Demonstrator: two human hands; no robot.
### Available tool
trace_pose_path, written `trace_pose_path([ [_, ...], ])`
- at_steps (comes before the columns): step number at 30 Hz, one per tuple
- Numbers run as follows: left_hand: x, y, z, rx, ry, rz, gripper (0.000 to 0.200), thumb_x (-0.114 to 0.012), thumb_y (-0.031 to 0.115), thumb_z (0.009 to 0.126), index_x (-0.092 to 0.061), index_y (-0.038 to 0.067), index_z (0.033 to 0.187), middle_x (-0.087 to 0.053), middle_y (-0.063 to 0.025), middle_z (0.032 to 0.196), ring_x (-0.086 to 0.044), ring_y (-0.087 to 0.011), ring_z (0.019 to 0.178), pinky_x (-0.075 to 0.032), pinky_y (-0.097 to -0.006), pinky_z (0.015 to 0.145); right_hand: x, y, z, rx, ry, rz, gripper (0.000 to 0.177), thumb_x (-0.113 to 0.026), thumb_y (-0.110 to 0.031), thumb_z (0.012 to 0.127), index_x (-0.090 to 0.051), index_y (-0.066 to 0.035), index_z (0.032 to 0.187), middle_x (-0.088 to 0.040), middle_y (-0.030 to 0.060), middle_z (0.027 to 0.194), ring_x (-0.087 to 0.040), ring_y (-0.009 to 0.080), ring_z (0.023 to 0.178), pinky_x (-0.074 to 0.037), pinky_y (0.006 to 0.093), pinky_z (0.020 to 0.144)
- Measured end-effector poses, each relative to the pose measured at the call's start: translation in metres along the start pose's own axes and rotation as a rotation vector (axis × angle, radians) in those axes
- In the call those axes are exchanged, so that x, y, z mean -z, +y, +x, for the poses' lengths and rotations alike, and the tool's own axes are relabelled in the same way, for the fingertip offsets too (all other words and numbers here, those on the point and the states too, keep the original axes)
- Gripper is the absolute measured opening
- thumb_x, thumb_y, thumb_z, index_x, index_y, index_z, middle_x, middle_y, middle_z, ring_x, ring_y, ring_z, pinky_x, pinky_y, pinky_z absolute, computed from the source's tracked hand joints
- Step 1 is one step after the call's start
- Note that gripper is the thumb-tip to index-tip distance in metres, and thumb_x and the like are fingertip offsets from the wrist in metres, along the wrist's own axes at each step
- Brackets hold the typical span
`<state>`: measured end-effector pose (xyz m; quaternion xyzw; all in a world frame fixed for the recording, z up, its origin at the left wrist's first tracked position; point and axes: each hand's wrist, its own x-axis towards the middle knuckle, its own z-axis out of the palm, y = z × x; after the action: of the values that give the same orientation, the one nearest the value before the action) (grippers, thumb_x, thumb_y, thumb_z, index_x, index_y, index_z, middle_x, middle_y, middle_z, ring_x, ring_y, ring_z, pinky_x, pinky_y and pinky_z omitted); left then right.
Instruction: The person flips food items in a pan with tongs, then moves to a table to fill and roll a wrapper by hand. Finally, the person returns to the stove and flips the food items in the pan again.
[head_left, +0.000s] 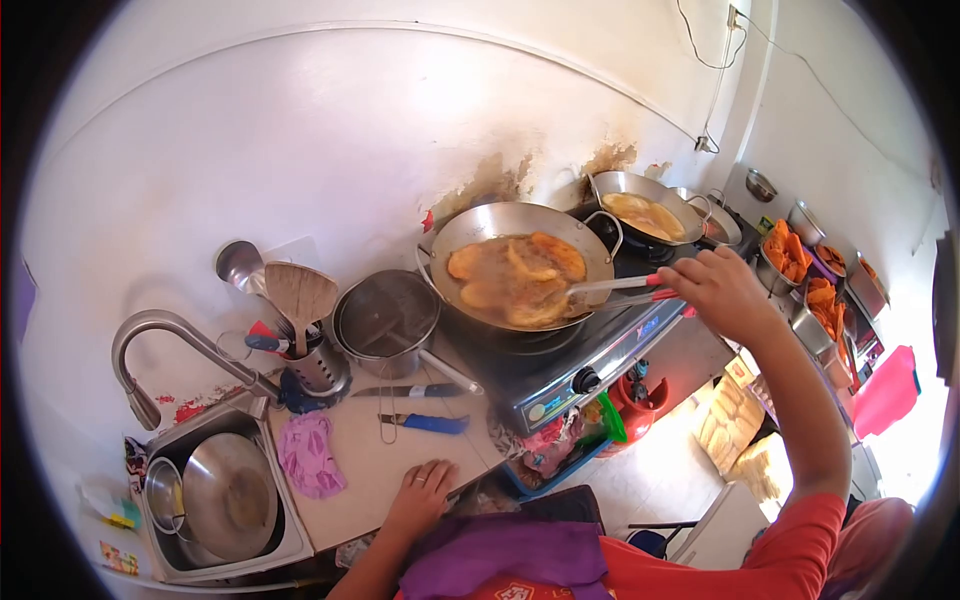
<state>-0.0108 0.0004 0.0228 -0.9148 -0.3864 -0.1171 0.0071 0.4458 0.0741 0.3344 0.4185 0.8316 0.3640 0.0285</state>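
My right hand [722,292] is closed around the red handles of metal tongs [612,287]. Their tips reach into the near wok [520,217], among several golden-brown pieces frying in bubbling oil [515,272]. On the front edge of the counter [400,400] lies my left hand [420,495], fingers stretched out and holding nothing. Close to it are a knife with a blue handle [430,423] and another knife with a dark handle [420,390]. A strainer with a long handle sits over a pot [387,313] left of the wok.
Another wok [648,210] with frying food stands farther back on the stove [590,350]. To the left are a sink [280,520] holding a large pan [230,495], a faucet [180,320], a utensil holder [322,370] and a pink cloth [310,455]. Bowls of orange food [785,250] stand at right.
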Motion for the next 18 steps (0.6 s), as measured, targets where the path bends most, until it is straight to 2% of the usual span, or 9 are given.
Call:
trace_pose_path([
  [4, -0.004, -0.003, -0.001, -0.009, -0.005, 0.011, 0.068, -0.070, 0.018, 0.074, -0.049, 0.006, 0.137, -0.048, -0.0086, 0.137, -0.045, -0.0254, 0.130, -0.037, -0.0426, 0.107, 0.037, 0.011, 0.012, 0.009, 0.007, -0.033, 0.038, -0.064, -0.011, 0.078, -0.065, -0.013, 0.116, -0.065, 0.0008, 0.102, -0.060, 0.0182, 0.093, -0.045, 0.0349, 0.082],
  [8, -0.008, -0.004, -0.002, -0.012, 0.019, 0.026, 0.067, -0.070, 0.018, 0.074, -0.049, 0.006, 0.136, -0.049, -0.0088, 0.137, -0.045, -0.0254, 0.129, -0.037, -0.0427, 0.107, 0.057, 0.010, 0.025, -0.129, -0.030, -0.080, 0.039, -0.068, -0.010, 0.076, -0.066, -0.012, 0.115, -0.066, 0.0026, 0.102, -0.062, 0.0209, 0.094, -0.046, 0.0364, 0.082],
  [10, -0.003, -0.002, -0.001, -0.011, 0.017, 0.004, 0.065, -0.069, 0.018, 0.074, -0.050, 0.006, 0.136, -0.049, -0.0090, 0.137, -0.046, -0.0255, 0.129, -0.038, -0.0428, 0.107, 0.052, 0.008, 0.036, -0.171, 0.029, -0.073, 0.039, -0.071, -0.011, 0.076, -0.066, -0.012, 0.115, -0.066, 0.0036, 0.102, -0.063, 0.0226, 0.093, -0.047, 0.0374, 0.080],
  [13, -0.001, -0.001, -0.001, -0.003, 0.004, 0.001, 0.064, -0.068, 0.018, 0.075, -0.051, 0.006, 0.135, -0.050, -0.0093, 0.136, -0.046, -0.0255, 0.129, -0.038, -0.0429, 0.107, 0.025, -0.015, 0.058, -0.323, 0.093, 0.132, 0.038, -0.073, -0.018, 0.078, -0.065, -0.013, 0.116, -0.065, 0.0047, 0.097, -0.066, 0.0239, 0.092, -0.051, 0.0390, 0.080],
  [16, -0.014, -0.006, -0.004, -0.023, 0.027, 0.025, 0.066, -0.069, 0.019, 0.074, -0.050, 0.006, 0.136, -0.049, -0.0099, 0.137, -0.045, -0.0252, 0.130, -0.037, -0.0430, 0.108, -0.009, -0.038, 0.084, -0.344, 0.052, 0.275, 0.046, -0.077, -0.022, 0.076, -0.065, -0.014, 0.120, -0.066, 0.0049, 0.100, -0.066, 0.0269, 0.092, -0.051, 0.0397, 0.079],
  [18, -0.017, -0.008, -0.006, -0.017, 0.012, 0.059, 0.068, -0.070, 0.020, 0.074, -0.048, 0.007, 0.137, -0.049, -0.0109, 0.138, -0.045, -0.0248, 0.132, -0.036, -0.0435, 0.109, -0.019, -0.051, 0.099, -0.340, -0.052, 0.299, 0.049, -0.077, -0.023, 0.076, -0.063, -0.014, 0.122, -0.067, 0.0062, 0.102, -0.066, 0.0281, 0.094, -0.051, 0.0398, 0.081],
])
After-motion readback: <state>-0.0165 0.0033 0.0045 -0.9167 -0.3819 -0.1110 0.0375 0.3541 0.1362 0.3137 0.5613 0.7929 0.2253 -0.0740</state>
